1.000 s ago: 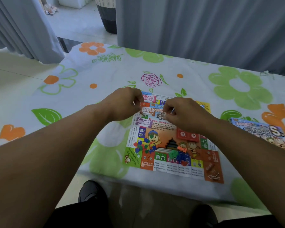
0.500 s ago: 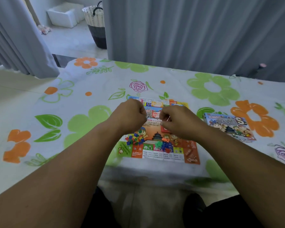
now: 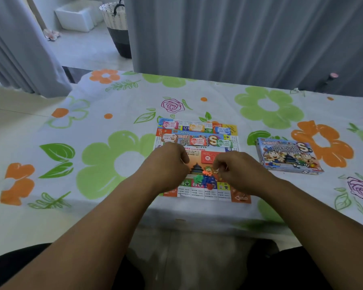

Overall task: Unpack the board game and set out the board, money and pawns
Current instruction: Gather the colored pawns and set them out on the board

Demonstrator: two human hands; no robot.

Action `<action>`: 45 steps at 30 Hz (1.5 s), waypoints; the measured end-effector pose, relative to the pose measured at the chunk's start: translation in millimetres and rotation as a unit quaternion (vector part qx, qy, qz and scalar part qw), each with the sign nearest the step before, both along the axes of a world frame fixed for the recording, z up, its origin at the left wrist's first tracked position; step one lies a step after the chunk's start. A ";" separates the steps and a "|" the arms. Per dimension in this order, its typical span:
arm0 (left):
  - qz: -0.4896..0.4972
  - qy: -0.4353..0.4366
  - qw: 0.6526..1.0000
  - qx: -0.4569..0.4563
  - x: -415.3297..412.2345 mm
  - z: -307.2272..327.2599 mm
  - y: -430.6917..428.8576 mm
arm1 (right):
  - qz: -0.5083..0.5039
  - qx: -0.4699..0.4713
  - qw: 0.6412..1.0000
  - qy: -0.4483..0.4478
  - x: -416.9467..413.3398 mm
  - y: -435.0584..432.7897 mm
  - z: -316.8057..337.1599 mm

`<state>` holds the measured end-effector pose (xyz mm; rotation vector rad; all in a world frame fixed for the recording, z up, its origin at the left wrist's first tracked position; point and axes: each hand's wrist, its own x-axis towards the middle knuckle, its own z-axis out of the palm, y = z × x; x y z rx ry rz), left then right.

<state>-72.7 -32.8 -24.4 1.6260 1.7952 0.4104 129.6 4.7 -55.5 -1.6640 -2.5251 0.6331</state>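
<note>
The colourful game board [image 3: 241,198] lies flat near the table's front edge. Several small stacks of paper money [image 3: 197,128] sit in rows on its far half. A heap of green, blue, orange and red pawns [image 3: 203,180] rests on the near middle of the board, between my hands. My left hand [image 3: 168,164] is curled into a loose fist on the board just left of the heap, hiding what lies under it. My right hand [image 3: 237,170] hovers just right of the heap, fingertips pinched together next to the orange pieces. Whether they hold anything is unclear.
The blue game box [image 3: 287,156] lies closed on the flowered tablecloth [image 3: 105,164] to the right of the board. Grey curtains hang behind the table. A basket [image 3: 118,28] and a white box [image 3: 76,16] stand on the floor beyond.
Both hands have drawn back from the far half of the board, where the money stacks now lie uncovered, to the pawn heap near me. The camera has tilted up.
</note>
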 end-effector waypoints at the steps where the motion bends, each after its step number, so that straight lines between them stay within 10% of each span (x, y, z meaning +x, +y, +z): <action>1: -0.016 0.023 1.000 -0.007 2.1 -2.7 -1.3 | 0.013 -0.010 1.000 -0.009 -1.7 -2.0 -4.1; 24: -0.138 0.147 0.977 -0.066 19.7 -11.9 11.4 | 0.073 0.041 0.993 -0.085 -13.2 -15.7 -37.6; 45: -0.184 0.168 0.964 -0.092 33.2 -19.1 2.0 | -0.017 -0.024 0.999 0.030 39.6 -10.3 -7.9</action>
